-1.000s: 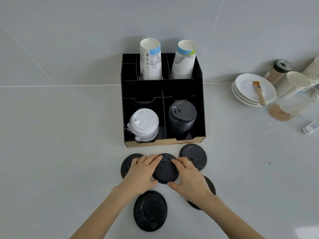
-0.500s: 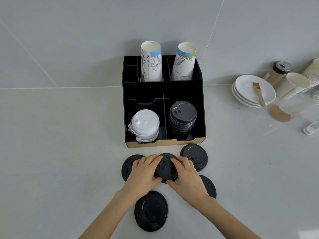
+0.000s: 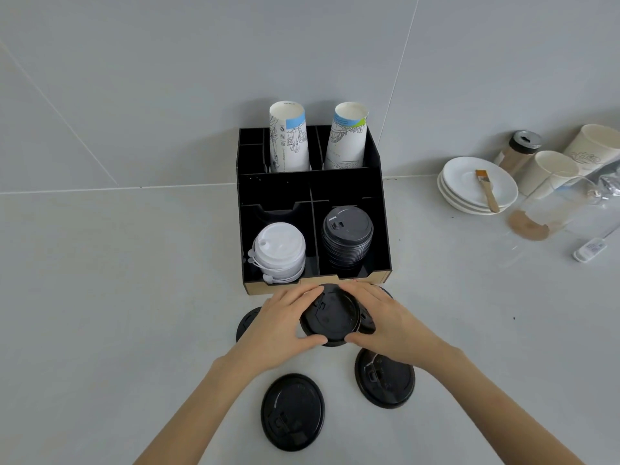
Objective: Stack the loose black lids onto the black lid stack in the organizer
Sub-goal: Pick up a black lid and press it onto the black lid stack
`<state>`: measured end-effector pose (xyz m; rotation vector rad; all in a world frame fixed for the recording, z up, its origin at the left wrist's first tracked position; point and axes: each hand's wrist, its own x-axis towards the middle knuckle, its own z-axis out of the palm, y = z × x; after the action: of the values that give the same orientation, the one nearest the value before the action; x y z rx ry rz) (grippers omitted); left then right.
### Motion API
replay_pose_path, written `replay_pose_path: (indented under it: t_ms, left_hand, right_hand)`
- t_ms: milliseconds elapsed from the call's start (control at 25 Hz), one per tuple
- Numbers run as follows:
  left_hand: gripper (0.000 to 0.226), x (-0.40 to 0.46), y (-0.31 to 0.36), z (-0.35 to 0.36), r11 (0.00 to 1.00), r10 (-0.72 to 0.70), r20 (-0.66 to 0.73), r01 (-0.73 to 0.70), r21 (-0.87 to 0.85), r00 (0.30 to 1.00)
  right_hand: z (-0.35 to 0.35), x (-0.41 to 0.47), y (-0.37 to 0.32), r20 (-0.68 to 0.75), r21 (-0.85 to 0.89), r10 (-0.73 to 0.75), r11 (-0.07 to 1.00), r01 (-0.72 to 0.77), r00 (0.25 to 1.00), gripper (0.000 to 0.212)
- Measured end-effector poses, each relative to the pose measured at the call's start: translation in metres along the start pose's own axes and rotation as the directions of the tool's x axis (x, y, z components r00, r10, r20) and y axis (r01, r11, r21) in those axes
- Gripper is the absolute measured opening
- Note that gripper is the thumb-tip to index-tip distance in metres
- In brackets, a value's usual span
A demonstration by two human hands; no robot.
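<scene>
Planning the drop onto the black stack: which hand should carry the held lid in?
Right. The right hand grips the held lid on the side nearer the black lid stack, in the organizer's right compartment.

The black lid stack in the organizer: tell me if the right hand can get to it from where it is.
Probably yes. The black lid stack stands in the organizer's open-topped front right compartment, just beyond the right hand, with only the low front edge between. That hand shares a loose black lid with the left hand.
</scene>
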<state>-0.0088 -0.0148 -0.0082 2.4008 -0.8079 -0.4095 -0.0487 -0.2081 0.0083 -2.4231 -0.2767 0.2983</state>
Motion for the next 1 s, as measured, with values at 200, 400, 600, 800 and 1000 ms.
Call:
replay_pose_path:
  t_ms: [200, 400, 600, 800, 1000]
  left_hand:
    - [0.083, 0.004, 0.013, -0.007, 0.999, -0.025, -0.201, 0.018, -0.036, 0.979]
    - [0.068, 0.026, 0.033, -0.011, 0.997, -0.064, -0.360, 0.047, -0.055, 0.931]
    - [0.068, 0.055, 0.040, -0.015, 0.990, -0.140, -0.370, 0.121, -0.073, 0.919]
    - [0.062, 0.081, 0.035, -0.022, 0.982, -0.176, -0.298, 0.145, -0.124, 0.938]
    - [0.060, 0.102, 0.033, -0.018, 0.970, -0.240, -0.337, 0.212, -0.118, 0.910]
  right_hand:
    - [-0.013, -0.003, -0.008, -0.159, 0.023, -0.024, 0.999, 0.028, 0.987, 0.063]
    - [-0.029, 0.009, -0.005, -0.282, -0.007, 0.002, 1.000, -0.004, 0.959, 0.057]
    - [-0.049, 0.029, 0.004, -0.316, 0.012, 0.031, 1.000, -0.029, 0.948, 0.049]
    - [-0.071, 0.053, 0.022, -0.249, -0.018, 0.015, 1.000, -0.020, 0.968, 0.050]
    - [-0.085, 0.077, 0.034, -0.176, -0.055, 0.011, 0.998, -0.021, 0.984, 0.050]
